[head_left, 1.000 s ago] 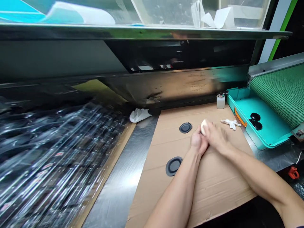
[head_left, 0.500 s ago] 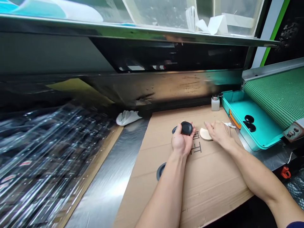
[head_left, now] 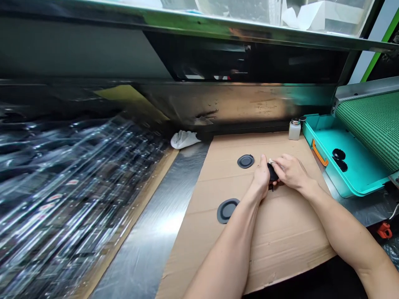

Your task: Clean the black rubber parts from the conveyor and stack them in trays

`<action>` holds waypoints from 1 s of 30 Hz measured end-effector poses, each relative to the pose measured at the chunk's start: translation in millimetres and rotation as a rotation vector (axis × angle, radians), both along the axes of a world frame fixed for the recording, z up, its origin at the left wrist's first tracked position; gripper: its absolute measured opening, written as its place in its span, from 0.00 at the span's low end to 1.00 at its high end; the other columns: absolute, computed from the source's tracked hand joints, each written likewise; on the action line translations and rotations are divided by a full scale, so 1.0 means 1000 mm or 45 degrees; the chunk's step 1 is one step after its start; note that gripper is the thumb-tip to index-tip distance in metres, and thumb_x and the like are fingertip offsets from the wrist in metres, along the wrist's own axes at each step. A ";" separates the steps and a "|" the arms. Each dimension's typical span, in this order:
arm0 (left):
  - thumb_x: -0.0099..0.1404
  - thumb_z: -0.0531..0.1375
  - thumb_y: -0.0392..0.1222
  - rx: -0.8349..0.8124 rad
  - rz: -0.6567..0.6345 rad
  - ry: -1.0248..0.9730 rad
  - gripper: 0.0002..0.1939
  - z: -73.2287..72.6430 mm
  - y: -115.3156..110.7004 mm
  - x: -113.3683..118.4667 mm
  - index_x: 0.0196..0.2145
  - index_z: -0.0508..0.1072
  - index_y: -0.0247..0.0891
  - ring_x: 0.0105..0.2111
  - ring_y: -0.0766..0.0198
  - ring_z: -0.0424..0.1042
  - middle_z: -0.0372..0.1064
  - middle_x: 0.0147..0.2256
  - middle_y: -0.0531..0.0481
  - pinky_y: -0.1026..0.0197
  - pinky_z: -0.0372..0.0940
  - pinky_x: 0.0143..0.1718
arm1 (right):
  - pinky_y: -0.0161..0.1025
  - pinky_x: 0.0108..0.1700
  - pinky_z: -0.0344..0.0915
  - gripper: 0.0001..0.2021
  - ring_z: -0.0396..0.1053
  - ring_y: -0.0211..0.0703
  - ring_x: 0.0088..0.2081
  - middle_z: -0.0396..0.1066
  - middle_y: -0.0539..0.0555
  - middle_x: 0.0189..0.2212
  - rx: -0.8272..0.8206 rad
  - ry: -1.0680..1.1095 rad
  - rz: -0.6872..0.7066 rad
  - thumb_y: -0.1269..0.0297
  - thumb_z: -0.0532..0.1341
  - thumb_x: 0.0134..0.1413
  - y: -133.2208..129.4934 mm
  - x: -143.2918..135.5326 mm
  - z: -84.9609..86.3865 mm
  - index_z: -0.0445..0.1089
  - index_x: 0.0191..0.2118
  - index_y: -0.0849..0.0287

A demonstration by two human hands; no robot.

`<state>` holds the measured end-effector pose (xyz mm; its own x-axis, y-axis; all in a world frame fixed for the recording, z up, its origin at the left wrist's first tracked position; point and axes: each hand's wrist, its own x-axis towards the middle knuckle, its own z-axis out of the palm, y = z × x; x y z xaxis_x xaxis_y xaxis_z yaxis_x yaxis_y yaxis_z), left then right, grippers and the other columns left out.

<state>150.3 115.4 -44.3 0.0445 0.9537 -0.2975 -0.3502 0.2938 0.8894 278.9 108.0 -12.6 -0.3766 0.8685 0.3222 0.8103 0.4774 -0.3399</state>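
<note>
My left hand is closed around a black rounded part, which shows between my two hands above the cardboard sheet. Over it, my right hand pinches a small whitish piece against the part's upper edge; its kind is too small to tell. A dark oval disc with a raised rim lies left of my hands. Nearer to me, a larger dark grey disc is partly covered by my left forearm.
A small white bottle with a metal cap stands at the cardboard's far corner. The teal tray on the right holds black round pieces, beside a green conveyor belt. Clear plastic-wrapped items fill the left; a crumpled white cloth lies behind.
My right hand has moved left to meet my left hand and now pinches the whitish piece. The beige round pad no longer shows. The camera view has shifted, revealing the dark oval disc.
</note>
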 end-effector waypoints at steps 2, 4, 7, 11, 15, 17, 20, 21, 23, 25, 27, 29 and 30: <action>0.67 0.50 0.72 0.069 -0.006 0.111 0.33 -0.006 0.000 0.000 0.23 0.67 0.40 0.10 0.66 0.60 0.63 0.14 0.51 0.64 0.54 0.11 | 0.35 0.45 0.60 0.15 0.68 0.43 0.44 0.72 0.54 0.40 0.031 -0.081 -0.023 0.62 0.52 0.72 -0.002 -0.003 -0.003 0.76 0.45 0.56; 0.67 0.49 0.73 0.108 -0.047 0.199 0.33 -0.010 0.001 -0.001 0.22 0.68 0.40 0.10 0.64 0.61 0.63 0.13 0.50 0.64 0.54 0.11 | 0.36 0.44 0.60 0.15 0.68 0.43 0.43 0.72 0.55 0.39 0.029 -0.159 -0.035 0.62 0.52 0.71 -0.001 -0.002 -0.003 0.76 0.41 0.57; 0.66 0.47 0.74 0.108 -0.103 0.246 0.35 -0.014 0.002 -0.003 0.22 0.70 0.40 0.10 0.63 0.62 0.63 0.13 0.48 0.63 0.54 0.11 | 0.36 0.44 0.60 0.15 0.67 0.44 0.43 0.72 0.56 0.38 0.018 -0.216 -0.028 0.63 0.52 0.70 0.000 0.001 -0.002 0.76 0.38 0.58; 0.66 0.48 0.74 0.120 -0.111 0.271 0.35 -0.013 0.001 -0.002 0.22 0.70 0.40 0.10 0.63 0.62 0.64 0.13 0.48 0.63 0.56 0.11 | 0.37 0.44 0.60 0.15 0.67 0.45 0.44 0.73 0.56 0.39 0.025 -0.235 -0.030 0.64 0.52 0.70 -0.001 -0.001 0.001 0.76 0.38 0.58; 0.66 0.49 0.73 0.135 -0.111 0.288 0.35 -0.012 0.000 -0.001 0.23 0.72 0.40 0.10 0.63 0.62 0.63 0.12 0.49 0.63 0.55 0.11 | 0.37 0.42 0.60 0.16 0.68 0.45 0.43 0.73 0.56 0.38 0.034 -0.237 -0.066 0.64 0.52 0.69 -0.003 -0.003 0.003 0.76 0.37 0.58; 0.66 0.50 0.73 0.123 -0.084 0.247 0.34 -0.011 -0.002 -0.002 0.25 0.73 0.39 0.10 0.64 0.61 0.63 0.12 0.50 0.64 0.54 0.11 | 0.37 0.42 0.60 0.16 0.68 0.44 0.43 0.74 0.55 0.38 0.023 -0.222 -0.061 0.63 0.53 0.69 -0.003 -0.002 0.003 0.76 0.36 0.57; 0.66 0.49 0.73 0.110 -0.110 0.219 0.35 -0.008 -0.004 -0.002 0.27 0.74 0.38 0.10 0.65 0.62 0.65 0.14 0.49 0.64 0.54 0.11 | 0.37 0.40 0.59 0.15 0.68 0.45 0.42 0.74 0.54 0.36 -0.035 -0.224 -0.073 0.62 0.54 0.68 -0.002 0.001 0.003 0.76 0.35 0.56; 0.66 0.48 0.74 0.118 -0.123 0.217 0.36 -0.007 -0.005 -0.002 0.28 0.74 0.38 0.11 0.64 0.62 0.66 0.15 0.48 0.64 0.54 0.11 | 0.37 0.40 0.59 0.15 0.68 0.44 0.42 0.74 0.54 0.35 -0.033 -0.218 -0.076 0.63 0.54 0.68 -0.002 0.002 0.003 0.76 0.35 0.56; 0.65 0.48 0.74 0.132 -0.141 0.205 0.36 -0.004 -0.005 -0.003 0.29 0.75 0.37 0.12 0.63 0.65 0.68 0.16 0.47 0.64 0.54 0.11 | 0.37 0.41 0.59 0.15 0.68 0.44 0.43 0.74 0.54 0.36 -0.006 -0.194 -0.064 0.63 0.53 0.68 0.000 0.004 0.001 0.76 0.35 0.56; 0.65 0.50 0.73 0.109 -0.112 0.183 0.35 -0.002 -0.004 -0.006 0.30 0.75 0.36 0.15 0.62 0.68 0.70 0.18 0.46 0.65 0.55 0.11 | 0.36 0.42 0.59 0.15 0.69 0.43 0.43 0.74 0.53 0.36 -0.008 -0.179 -0.039 0.62 0.53 0.68 0.003 0.007 -0.002 0.76 0.35 0.55; 0.67 0.51 0.68 0.070 -0.051 0.135 0.32 0.001 -0.001 -0.011 0.32 0.76 0.35 0.17 0.62 0.70 0.71 0.21 0.46 0.66 0.56 0.12 | 0.36 0.43 0.59 0.16 0.69 0.43 0.43 0.75 0.53 0.37 -0.045 -0.168 -0.073 0.60 0.52 0.69 0.008 0.013 -0.004 0.77 0.36 0.55; 0.69 0.52 0.60 0.048 0.007 0.038 0.26 0.004 0.002 -0.018 0.35 0.76 0.34 0.18 0.64 0.70 0.71 0.23 0.47 0.66 0.60 0.14 | 0.36 0.44 0.59 0.17 0.70 0.44 0.44 0.76 0.54 0.39 -0.076 -0.153 -0.197 0.59 0.51 0.71 0.014 0.022 -0.005 0.77 0.39 0.55; 0.70 0.53 0.57 0.049 0.017 -0.021 0.23 0.006 0.003 -0.021 0.37 0.76 0.34 0.19 0.65 0.70 0.71 0.25 0.47 0.66 0.63 0.17 | 0.36 0.45 0.59 0.18 0.71 0.44 0.45 0.76 0.55 0.41 -0.090 -0.151 -0.271 0.59 0.50 0.71 0.017 0.026 -0.005 0.77 0.41 0.55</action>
<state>129.4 118.1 -38.1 0.0360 0.9649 -0.2603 -0.3688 0.2549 0.8939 305.1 125.2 -18.1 -0.2142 0.9511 0.2227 0.9262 0.2701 -0.2629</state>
